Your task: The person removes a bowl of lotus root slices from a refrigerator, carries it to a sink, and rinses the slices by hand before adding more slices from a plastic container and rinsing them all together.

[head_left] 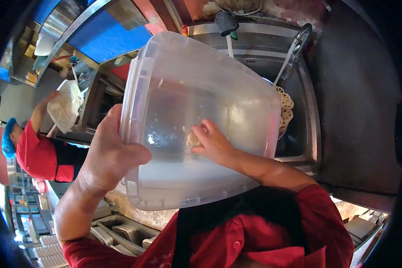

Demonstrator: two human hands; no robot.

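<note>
A large translucent plastic tub (210, 102) is held tilted in front of my body, its open side facing me. My left hand (114, 149) grips the tub's left rim, with the thumb over the edge. Inside the tub, my right hand (210, 142) is closed round a small pale beige piece (194, 137) against the tub's inner surface. Small white bits stick to the plastic nearby. Partly hidden behind the tub's right end, pale lotus root slices (286, 107) lie in a round container in the sink.
A metal sink (301, 134) with a curved faucet (295, 44) lies beyond the tub. At the left, a co-worker (35, 152) in red holds a white perforated basket (64, 107). Several trays (49, 252) are stacked at the lower left.
</note>
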